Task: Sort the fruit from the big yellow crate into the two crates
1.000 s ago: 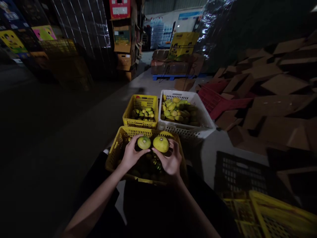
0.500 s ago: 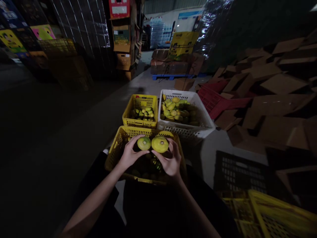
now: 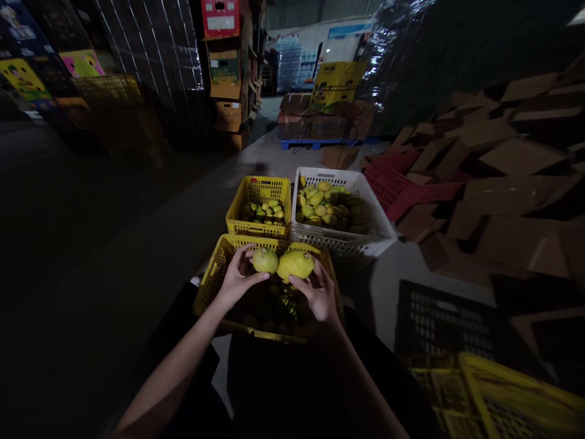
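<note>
Both hands [image 3: 234,283] curled, thumbs inward, each holding fruit [image 3: 295,266]

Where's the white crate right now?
In the head view, the white crate sits right of centre on the floor, beyond the right hand and just right of the far yellow crate.

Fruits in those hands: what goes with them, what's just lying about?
Probably in use: left hand, greener fruit; right hand, yellower fruit; near yellow crate beneath; far yellow crate and white crate, both holding more fruit.
Seemingly lying about: cardboard heap; red crate; blue pallet.
</note>
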Available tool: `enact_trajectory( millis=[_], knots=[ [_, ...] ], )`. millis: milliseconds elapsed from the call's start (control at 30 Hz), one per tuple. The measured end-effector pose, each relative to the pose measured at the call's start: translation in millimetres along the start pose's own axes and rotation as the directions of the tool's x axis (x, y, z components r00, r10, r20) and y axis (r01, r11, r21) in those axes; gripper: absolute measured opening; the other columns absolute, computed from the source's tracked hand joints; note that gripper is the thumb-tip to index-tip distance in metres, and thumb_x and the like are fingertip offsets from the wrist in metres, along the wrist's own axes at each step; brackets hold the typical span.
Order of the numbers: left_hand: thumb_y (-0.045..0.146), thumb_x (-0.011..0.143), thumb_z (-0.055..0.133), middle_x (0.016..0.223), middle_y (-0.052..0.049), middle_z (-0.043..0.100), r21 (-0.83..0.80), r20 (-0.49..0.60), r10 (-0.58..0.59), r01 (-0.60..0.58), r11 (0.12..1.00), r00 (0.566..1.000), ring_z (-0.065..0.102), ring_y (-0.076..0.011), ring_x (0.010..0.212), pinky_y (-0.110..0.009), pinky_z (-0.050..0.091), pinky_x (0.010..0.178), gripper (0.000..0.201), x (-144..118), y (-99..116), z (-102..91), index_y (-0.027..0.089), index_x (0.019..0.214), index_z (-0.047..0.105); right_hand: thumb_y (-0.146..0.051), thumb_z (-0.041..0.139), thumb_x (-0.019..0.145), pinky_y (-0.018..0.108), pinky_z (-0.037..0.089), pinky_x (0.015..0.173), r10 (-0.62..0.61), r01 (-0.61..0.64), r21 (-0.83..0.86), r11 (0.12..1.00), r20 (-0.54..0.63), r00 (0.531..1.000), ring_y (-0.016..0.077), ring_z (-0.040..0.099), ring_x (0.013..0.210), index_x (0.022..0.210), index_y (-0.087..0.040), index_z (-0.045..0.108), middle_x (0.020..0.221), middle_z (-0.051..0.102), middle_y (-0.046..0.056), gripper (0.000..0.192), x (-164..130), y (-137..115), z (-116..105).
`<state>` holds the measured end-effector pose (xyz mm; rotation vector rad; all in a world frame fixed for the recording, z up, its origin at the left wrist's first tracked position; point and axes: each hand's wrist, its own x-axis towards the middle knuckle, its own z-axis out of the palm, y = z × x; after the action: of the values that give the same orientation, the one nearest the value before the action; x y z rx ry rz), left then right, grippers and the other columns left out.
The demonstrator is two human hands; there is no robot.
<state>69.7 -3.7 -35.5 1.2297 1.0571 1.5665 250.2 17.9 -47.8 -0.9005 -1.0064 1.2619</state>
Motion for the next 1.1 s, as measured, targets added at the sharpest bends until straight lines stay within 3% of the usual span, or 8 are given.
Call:
enact_trajectory(
  millis=[100, 200, 367, 567, 633, 733, 833, 1100],
  knots=[
    [0.037, 0.055, 0.085, 0.091, -0.003, 0.066, -0.197, -0.013, -0.218, 0.211, 0.957, 0.976, 0.063, -0.0192, 0.094, -0.032, 0.049, 0.089, 0.058, 1.0, 2.7, -1.1, 0.020, 0.104, 0.061, -0.030, 0.086, 0.049, 0.046, 0.056, 0.084, 0.147, -0.153, 0.082, 0.985, 0.082, 0.986, 0.0261, 0.067, 0.094, 0.098, -0.024, 0.066, 0.099, 0.070, 0.002, 0.053, 3.5, -7.2, -3.4],
    [0.038, 0.059, 0.083, 0.099, -0.005, 0.068, -0.308, 0.028, -0.369, 0.359, 0.881, 0.929, 0.064, -0.0198, 0.098, -0.032, 0.049, 0.091, 0.050, -0.1, 7.3, -3.7, 0.019, 0.102, 0.065, -0.033, 0.084, 0.055, 0.049, 0.058, 0.075, 0.226, -0.248, 0.171, 0.954, 0.138, 0.964, 0.0256, 0.068, 0.087, 0.099, -0.027, 0.062, 0.098, 0.070, 0.002, 0.049, 4.2, -12.3, -6.7],
    [0.031, 0.068, 0.077, 0.114, -0.006, 0.067, -0.322, 0.012, -0.451, 0.430, 0.843, 0.892, 0.064, -0.0200, 0.102, -0.034, 0.052, 0.092, 0.040, 0.2, 10.3, -5.7, 0.021, 0.106, 0.068, -0.037, 0.081, 0.059, 0.049, 0.057, 0.072, 0.284, -0.320, 0.233, 0.918, 0.177, 0.942, 0.0239, 0.070, 0.075, 0.093, -0.026, 0.060, 0.090, 0.071, 0.001, 0.041, 6.0, -11.5, -9.4],
    [0.037, 0.082, 0.064, 0.126, -0.007, 0.062, -0.378, -0.031, -0.530, 0.481, 0.791, 0.847, 0.062, -0.0210, 0.109, -0.033, 0.052, 0.093, 0.033, 1.5, 3.7, -1.7, 0.022, 0.111, 0.066, -0.037, 0.083, 0.056, 0.045, 0.057, 0.068, 0.371, -0.418, 0.218, 0.882, 0.228, 0.900, 0.0235, 0.071, 0.069, 0.090, -0.024, 0.061, 0.084, 0.072, 0.001, 0.043, 7.0, -6.2, -5.7],
    [0.039, 0.080, 0.066, 0.125, -0.008, 0.063, -0.357, 0.000, -0.530, 0.495, 0.792, 0.848, 0.060, -0.0219, 0.113, -0.034, 0.050, 0.097, 0.036, -0.6, 0.6, 0.5, 0.021, 0.111, 0.065, -0.038, 0.083, 0.058, 0.042, 0.057, 0.067, 0.380, -0.429, 0.193, 0.883, 0.242, 0.893, 0.0230, 0.071, 0.069, 0.092, -0.023, 0.062, 0.082, 0.072, 0.001, 0.042, 5.1, -3.5, -3.5],
    [0.036, 0.072, 0.075, 0.121, -0.007, 0.064, -0.280, 0.049, -0.448, 0.443, 0.852, 0.893, 0.058, -0.0209, 0.115, -0.035, 0.045, 0.103, 0.045, -5.1, -4.7, 4.2, 0.021, 0.111, 0.061, -0.039, 0.080, 0.063, 0.035, 0.056, 0.066, 0.355, -0.390, 0.111, 0.914, 0.244, 0.902, 0.0228, 0.070, 0.077, 0.097, -0.021, 0.063, 0.087, 0.072, 0.004, 0.043, 0.2, 0.8, 1.2],
    [0.039, 0.068, 0.078, 0.114, -0.007, 0.065, -0.277, 0.033, -0.386, 0.379, 0.883, 0.922, 0.060, -0.0209, 0.110, -0.038, 0.045, 0.100, 0.047, -7.4, -8.9, 7.1, 0.020, 0.106, 0.058, -0.041, 0.079, 0.063, 0.031, 0.055, 0.067, 0.296, -0.320, 0.072, 0.945, 0.232, 0.927, 0.0233, 0.069, 0.084, 0.101, -0.018, 0.066, 0.095, 0.072, 0.006, 0.046, -4.5, 3.8, 6.1],
    [0.051, 0.068, 0.074, 0.105, -0.008, 0.068, -0.224, 0.080, -0.408, 0.415, 0.882, 0.910, 0.061, -0.0221, 0.104, -0.034, 0.047, 0.091, 0.045, 0.9, -5.7, 1.3, 0.018, 0.097, 0.065, -0.046, 0.076, 0.067, 0.033, 0.057, 0.063, 0.341, -0.370, 0.092, 0.925, 0.232, 0.911, 0.0250, 0.070, 0.084, 0.104, -0.019, 0.067, 0.098, 0.072, 0.009, 0.046, -2.0, 1.8, -1.4]
  ],
)
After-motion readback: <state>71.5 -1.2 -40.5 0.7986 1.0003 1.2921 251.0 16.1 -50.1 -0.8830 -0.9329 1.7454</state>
